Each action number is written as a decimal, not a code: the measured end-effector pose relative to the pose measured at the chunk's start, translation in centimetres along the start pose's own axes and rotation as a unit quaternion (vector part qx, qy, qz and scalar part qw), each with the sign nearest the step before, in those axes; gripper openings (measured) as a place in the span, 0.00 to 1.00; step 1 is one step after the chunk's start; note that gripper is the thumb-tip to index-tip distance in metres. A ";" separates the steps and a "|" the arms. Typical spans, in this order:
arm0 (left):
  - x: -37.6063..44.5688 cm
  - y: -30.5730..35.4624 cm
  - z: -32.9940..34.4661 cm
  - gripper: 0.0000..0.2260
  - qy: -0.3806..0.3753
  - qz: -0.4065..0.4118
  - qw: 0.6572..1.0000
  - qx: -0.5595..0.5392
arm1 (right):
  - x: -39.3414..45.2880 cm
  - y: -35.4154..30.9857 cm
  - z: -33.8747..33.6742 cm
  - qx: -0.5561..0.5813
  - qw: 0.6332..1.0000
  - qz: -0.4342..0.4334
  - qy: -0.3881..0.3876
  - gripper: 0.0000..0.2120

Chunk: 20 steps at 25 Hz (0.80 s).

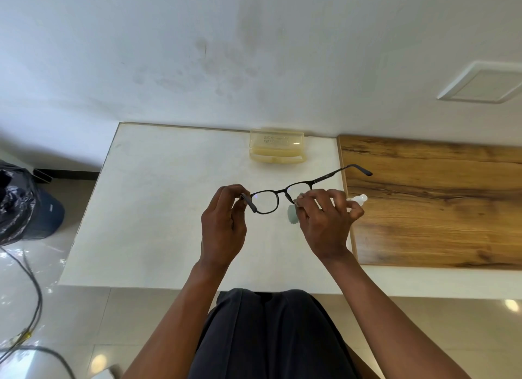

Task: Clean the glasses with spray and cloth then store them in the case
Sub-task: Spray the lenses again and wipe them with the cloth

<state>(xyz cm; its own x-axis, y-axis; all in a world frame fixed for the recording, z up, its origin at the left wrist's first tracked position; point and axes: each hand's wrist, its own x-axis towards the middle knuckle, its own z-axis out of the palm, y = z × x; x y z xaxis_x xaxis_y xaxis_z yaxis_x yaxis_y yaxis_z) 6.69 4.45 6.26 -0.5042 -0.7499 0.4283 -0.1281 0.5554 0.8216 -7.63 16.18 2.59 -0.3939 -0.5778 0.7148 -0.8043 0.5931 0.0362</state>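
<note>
The person holds the black glasses (278, 193) in the air above the white bench (158, 203), both temples unfolded. The left hand (223, 226) pinches the frame at its left corner, its grip closed on the hinge area. The right hand (324, 217) has its grip clamped on a pale cloth (292, 216), pressing it round the right lens. A small clear spray bottle (358, 199) lies just behind the right hand, near the edge of a wooden board (437, 203). The translucent yellowish case (276, 148) sits shut at the bench's far edge, against the wall (197, 54).
</note>
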 end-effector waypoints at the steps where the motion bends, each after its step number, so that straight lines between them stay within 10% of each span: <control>1: -0.1 0.0 0.0 0.17 -0.004 0.002 1.000 -0.003 | 0.0 0.2 0.0 -0.020 1.000 0.003 0.004 0.03; 20: -0.1 0.2 -0.1 0.16 -0.002 -0.009 1.000 -0.002 | 0.6 -0.7 -0.2 0.137 0.982 0.058 -0.120 0.11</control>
<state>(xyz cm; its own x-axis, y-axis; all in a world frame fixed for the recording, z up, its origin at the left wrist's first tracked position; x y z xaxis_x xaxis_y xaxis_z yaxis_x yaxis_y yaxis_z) 6.75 4.61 6.42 -0.5061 -0.7580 0.4114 -0.1334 0.5401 0.8310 -7.23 15.50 3.12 -0.5571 -0.6500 0.5169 -0.8241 0.5093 -0.2479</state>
